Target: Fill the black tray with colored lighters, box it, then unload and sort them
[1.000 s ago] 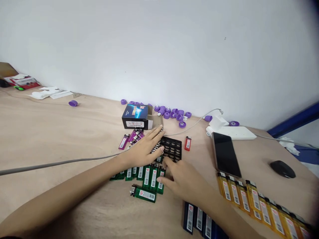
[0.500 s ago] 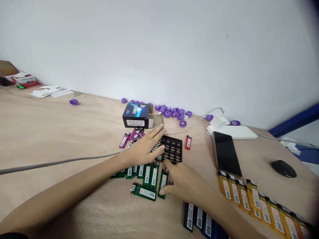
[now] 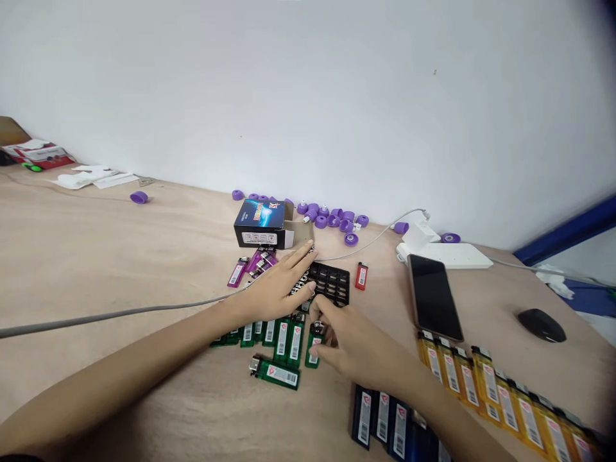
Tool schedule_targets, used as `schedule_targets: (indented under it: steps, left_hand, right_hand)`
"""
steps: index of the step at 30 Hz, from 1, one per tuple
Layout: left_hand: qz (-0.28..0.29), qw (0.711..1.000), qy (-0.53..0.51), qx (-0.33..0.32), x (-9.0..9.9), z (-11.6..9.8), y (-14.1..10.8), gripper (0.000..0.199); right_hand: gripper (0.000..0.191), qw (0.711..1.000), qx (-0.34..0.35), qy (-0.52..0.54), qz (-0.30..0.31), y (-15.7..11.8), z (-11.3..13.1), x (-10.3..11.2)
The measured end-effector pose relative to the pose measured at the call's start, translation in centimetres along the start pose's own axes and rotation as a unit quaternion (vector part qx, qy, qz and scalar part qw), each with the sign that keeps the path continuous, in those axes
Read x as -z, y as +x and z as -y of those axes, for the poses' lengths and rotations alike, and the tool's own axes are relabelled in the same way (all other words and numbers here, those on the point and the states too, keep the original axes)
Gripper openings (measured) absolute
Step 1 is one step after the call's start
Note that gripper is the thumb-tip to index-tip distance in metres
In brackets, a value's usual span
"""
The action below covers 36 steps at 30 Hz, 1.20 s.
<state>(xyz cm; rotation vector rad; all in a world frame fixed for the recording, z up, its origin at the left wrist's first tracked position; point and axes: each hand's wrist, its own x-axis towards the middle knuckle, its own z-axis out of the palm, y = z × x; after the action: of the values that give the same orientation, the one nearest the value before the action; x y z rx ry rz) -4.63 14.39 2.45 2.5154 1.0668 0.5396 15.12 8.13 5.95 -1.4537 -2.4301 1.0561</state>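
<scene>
Pinching a slim green plastic lighter (image 3: 314, 345) near its metal head, the right hand (image 3: 349, 340) sits just below the black plastic grid tray (image 3: 330, 285), near the middle of the pale plywood worktop (image 3: 96, 256). Its fingertips (image 3: 319, 309) curl over the lighter's top, though they partly hide the grip. In the earlier frame those fingers were down at the lighter's foot; now they have moved up to its head. The left hand (image 3: 275, 290) lies spread, palm down, over the tray's left side, its fingers fanned toward the back edge and pinching nothing that can be seen. Small metal lighter heads show in a line beneath it. The work in hand is among lighters and this tray, and so narrow and smooth a body calls for a firm pinch. A row of green lighters (image 3: 269, 333) fans out below the tray, with one more lying flat (image 3: 275, 375) nearer the front edge. Magenta lighters (image 3: 254, 263) lie left of the tray, and a lone red lighter (image 3: 361, 276) stands off to its right. Navy lighters (image 3: 380, 417) line up toward the front edge, and yellow lighters (image 3: 500, 398) run toward the right corner. Purple plastic caps (image 3: 332, 218) are scattered along the back edge behind a dark printed cardboard box (image 3: 260, 223).
</scene>
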Motion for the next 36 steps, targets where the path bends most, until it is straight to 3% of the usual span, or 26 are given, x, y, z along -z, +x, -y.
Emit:
schedule_targets:
  steps: [5,11,18,30,36]
  left_hand:
    - [-0.003,1.0,-0.005,-0.002,-0.1,0.2,0.0,0.062]
    - [0.002,1.0,-0.003,-0.006,0.0,0.3,0.0,0.063]
    - [-0.006,1.0,-0.01,-0.013,-0.2,0.4,-0.1,0.061]
    - [-0.004,1.0,-0.013,-0.007,-0.3,0.4,-0.1,0.062]
    - [-0.002,1.0,-0.01,-0.008,-0.2,0.3,-0.1,0.062]
  right_hand:
    - [0.015,0.994,0.001,0.103,-0.043,0.9,-1.7,1.3]
    - [0.023,0.964,-0.007,0.243,-0.106,1.8,-3.3,2.0]
    - [0.021,0.938,-0.016,0.244,-0.246,3.1,-4.5,0.5]
    - [0.021,0.932,0.025,0.226,-0.284,3.4,-4.6,-1.4]
    - [0.02,0.939,0.056,0.152,-0.302,3.3,-4.7,-2.0]
